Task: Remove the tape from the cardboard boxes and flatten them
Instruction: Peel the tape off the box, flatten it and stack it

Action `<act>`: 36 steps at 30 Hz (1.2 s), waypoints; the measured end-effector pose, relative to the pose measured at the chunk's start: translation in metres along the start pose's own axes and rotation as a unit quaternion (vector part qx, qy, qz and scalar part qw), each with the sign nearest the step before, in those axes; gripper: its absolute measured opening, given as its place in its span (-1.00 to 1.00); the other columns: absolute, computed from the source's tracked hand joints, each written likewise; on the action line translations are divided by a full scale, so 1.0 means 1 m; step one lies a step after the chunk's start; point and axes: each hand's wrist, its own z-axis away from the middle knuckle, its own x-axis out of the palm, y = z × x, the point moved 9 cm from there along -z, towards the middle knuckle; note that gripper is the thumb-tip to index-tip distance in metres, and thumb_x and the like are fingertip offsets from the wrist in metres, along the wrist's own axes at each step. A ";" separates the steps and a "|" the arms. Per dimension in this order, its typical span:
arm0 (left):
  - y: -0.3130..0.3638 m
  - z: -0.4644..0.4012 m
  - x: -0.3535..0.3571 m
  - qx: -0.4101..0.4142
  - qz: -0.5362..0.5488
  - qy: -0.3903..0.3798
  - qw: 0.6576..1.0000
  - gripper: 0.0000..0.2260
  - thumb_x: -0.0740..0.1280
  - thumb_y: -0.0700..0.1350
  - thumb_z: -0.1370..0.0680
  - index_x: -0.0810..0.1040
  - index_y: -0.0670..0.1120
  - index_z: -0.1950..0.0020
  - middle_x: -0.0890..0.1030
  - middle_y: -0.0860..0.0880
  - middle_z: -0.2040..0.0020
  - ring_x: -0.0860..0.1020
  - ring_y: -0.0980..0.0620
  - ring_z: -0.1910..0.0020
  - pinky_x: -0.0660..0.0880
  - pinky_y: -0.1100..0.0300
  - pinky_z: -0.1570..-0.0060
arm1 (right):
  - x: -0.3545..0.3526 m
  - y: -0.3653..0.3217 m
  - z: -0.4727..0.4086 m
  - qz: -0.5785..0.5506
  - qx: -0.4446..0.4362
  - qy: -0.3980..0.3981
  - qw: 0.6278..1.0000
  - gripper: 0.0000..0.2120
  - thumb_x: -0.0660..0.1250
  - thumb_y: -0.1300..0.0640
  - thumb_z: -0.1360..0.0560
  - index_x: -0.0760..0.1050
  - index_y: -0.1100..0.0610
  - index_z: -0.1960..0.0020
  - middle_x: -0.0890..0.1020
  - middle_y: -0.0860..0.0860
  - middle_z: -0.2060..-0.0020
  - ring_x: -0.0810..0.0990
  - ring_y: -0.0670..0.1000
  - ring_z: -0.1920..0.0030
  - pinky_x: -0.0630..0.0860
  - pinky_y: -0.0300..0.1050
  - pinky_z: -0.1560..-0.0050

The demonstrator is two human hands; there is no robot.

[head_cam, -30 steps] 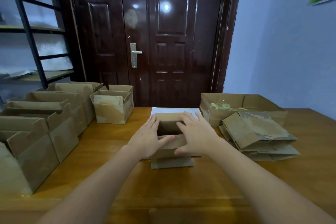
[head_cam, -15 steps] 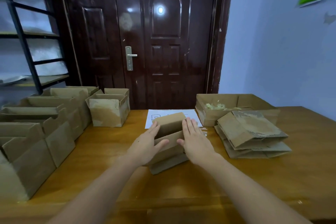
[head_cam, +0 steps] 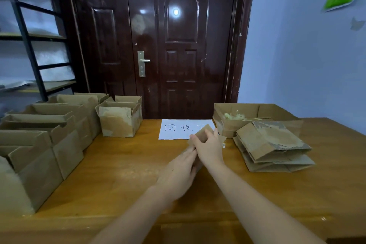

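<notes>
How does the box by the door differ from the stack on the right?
The open cardboard box stands upright with its walls erect and flaps raised; the flattened boxes lie collapsed, piled on one another. The open box stands left of the handwritten paper sheet; the stack lies right of it, in front of a shallow carton. Both are brown cardboard with scuffed, torn surface patches, and both rest on the wooden table.
</notes>
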 end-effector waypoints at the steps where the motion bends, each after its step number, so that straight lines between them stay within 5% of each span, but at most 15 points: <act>1: 0.004 0.001 0.001 0.000 -0.001 0.004 1.000 -0.49 0.24 -0.10 -0.70 0.23 0.09 -0.65 0.24 0.19 -0.63 0.29 0.19 -0.49 0.27 0.41 -0.29 | -0.004 0.003 -0.002 0.003 0.010 0.010 1.000 -0.37 0.44 -0.13 -0.51 0.41 0.14 -0.46 -0.01 0.03 -0.64 0.26 0.08 -0.54 0.35 -0.02 -0.43; 4: 0.011 0.002 0.006 -0.009 0.013 0.000 1.000 -0.77 0.24 -0.16 -0.69 0.42 0.08 -0.31 0.50 0.14 -0.30 0.50 0.05 -0.30 0.43 0.41 -0.09 | -0.015 0.006 -0.001 0.008 0.019 0.043 0.999 -0.20 0.54 -0.16 -0.41 0.32 0.04 -0.54 -0.17 -0.02 -0.64 0.08 0.07 -0.61 0.26 -0.13 -0.38; 6: 0.018 0.003 0.008 -0.004 0.020 -0.005 1.000 -0.82 0.24 -0.21 -0.68 0.38 0.06 -0.17 0.48 0.11 -0.10 0.55 -0.04 -0.18 0.39 0.38 0.06 | -0.022 0.007 0.003 0.024 0.019 0.060 0.998 -0.10 0.55 -0.24 -0.37 0.28 0.04 -0.57 -0.21 -0.05 -0.63 0.01 0.09 -0.62 0.28 -0.05 -0.44; 8: 0.026 0.002 0.015 0.013 -0.007 -0.019 1.000 -0.74 0.20 -0.22 -0.70 0.41 -0.06 -0.38 0.49 -0.01 -0.36 0.43 -0.06 -0.43 0.42 0.24 -0.26 | -0.031 0.010 0.007 0.037 0.021 0.080 0.996 -0.07 0.57 -0.25 -0.34 0.28 0.04 -0.57 -0.21 -0.05 -0.63 -0.01 0.10 -0.63 0.29 0.01 -0.46; 10: 0.033 0.001 0.026 0.019 -0.070 -0.033 0.997 -0.59 0.16 -0.22 -0.71 0.28 -0.12 -0.58 0.22 -0.06 -0.66 0.15 0.00 -0.65 0.16 0.11 -0.58 | -0.040 0.017 0.009 0.011 0.041 0.101 0.994 -0.13 0.58 -0.12 -0.37 0.28 0.05 -0.56 -0.20 -0.01 -0.63 0.08 0.12 -0.61 0.32 -0.03 -0.43; 13: 0.046 0.000 0.039 0.037 -0.123 -0.040 0.991 -0.46 0.14 -0.28 -0.70 0.10 -0.11 -0.68 0.00 -0.03 -0.71 -0.06 0.03 -0.69 -0.16 0.19 -0.63 | -0.058 0.032 0.017 -0.084 0.077 0.164 0.980 -0.24 0.51 0.17 -0.41 0.29 0.06 -0.54 -0.06 0.02 -0.62 0.33 0.12 -0.48 0.36 -0.16 -0.24; 16: 0.059 -0.001 0.050 0.056 -0.121 -0.037 0.990 -0.42 0.13 -0.33 -0.70 0.05 -0.11 -0.69 0.00 -0.02 -0.71 -0.08 0.02 -0.69 -0.19 0.21 -0.59 | -0.071 0.056 0.029 -0.200 0.165 0.228 0.938 -0.27 0.46 0.31 -0.43 0.31 0.05 -0.53 0.25 0.06 -0.54 0.55 0.09 -0.16 0.43 -0.19 0.01; 19: 0.068 0.001 0.057 0.068 -0.087 -0.043 0.993 -0.48 0.14 -0.36 -0.67 0.20 -0.13 -0.63 0.09 -0.04 -0.70 0.01 0.04 -0.68 -0.21 0.31 -0.55 | -0.055 0.084 0.039 -0.318 0.286 0.165 0.889 -0.52 0.39 0.34 -0.48 0.43 0.24 -0.39 0.63 0.16 -0.10 0.62 0.08 0.18 0.51 -0.23 0.29; 21: 0.069 0.003 0.057 0.053 0.007 -0.056 0.997 -0.65 0.20 -0.31 -0.65 0.42 0.01 -0.37 0.33 -0.01 -0.61 0.26 0.05 -0.60 0.06 0.28 -0.58 | -0.041 0.092 0.040 -0.331 0.307 0.081 0.889 -0.68 0.26 0.38 -0.54 0.50 0.30 -0.28 0.67 0.21 0.09 0.64 0.14 0.22 0.57 -0.10 0.26; 23: 0.065 0.005 0.048 0.012 0.102 -0.049 0.993 -0.77 0.29 -0.18 -0.60 0.38 0.16 -0.07 0.58 0.11 -0.28 0.53 0.13 -0.25 0.49 0.13 -0.31 | -0.038 0.093 0.040 -0.335 0.295 0.033 0.894 -0.67 0.16 0.43 -0.54 0.58 0.17 -0.16 0.70 0.20 0.21 0.61 0.19 0.17 0.54 0.01 0.20; 25: 0.054 0.002 0.037 -0.036 0.190 -0.005 0.981 -0.77 0.31 -0.11 -0.55 0.37 0.22 0.01 0.61 0.15 -0.10 0.56 0.15 -0.08 0.55 0.15 -0.07 | -0.034 0.089 0.038 -0.342 0.267 -0.013 0.901 -0.61 0.18 0.43 -0.53 0.58 0.02 -0.12 0.74 0.15 0.17 0.61 0.21 0.07 0.47 0.02 0.17; 29: 0.013 -0.019 0.008 -0.160 0.180 0.070 0.968 -0.77 0.33 0.03 -0.57 0.40 0.21 -0.19 0.59 0.16 -0.11 0.56 0.18 0.02 0.45 0.25 0.09 | -0.029 0.078 0.037 -0.309 0.217 -0.065 0.924 -0.67 0.30 0.19 -0.60 0.52 -0.26 -0.12 0.72 -0.05 0.01 0.68 0.07 -0.03 0.58 -0.07 0.20; 33: -0.039 -0.033 -0.007 -0.226 0.026 0.043 0.973 -0.42 0.40 0.15 -0.57 0.33 -0.07 -0.49 0.47 -0.02 -0.36 0.45 -0.05 -0.37 0.42 0.01 -0.35 | -0.031 0.073 0.031 -0.305 0.161 -0.063 0.936 -0.64 0.30 0.16 -0.60 0.46 -0.25 -0.26 0.68 -0.08 -0.07 0.68 0.01 -0.04 0.63 -0.08 0.15; 36: -0.075 -0.026 -0.007 -0.295 0.027 0.032 0.955 -0.16 0.42 0.34 -0.51 0.21 -0.12 -0.58 0.38 -0.06 -0.50 0.33 -0.10 -0.51 0.33 -0.04 -0.47 | -0.039 0.061 0.022 -0.289 0.111 -0.047 0.950 -0.59 0.30 0.21 -0.59 0.43 -0.13 -0.36 0.63 -0.11 -0.10 0.66 -0.13 -0.01 0.58 -0.26 0.17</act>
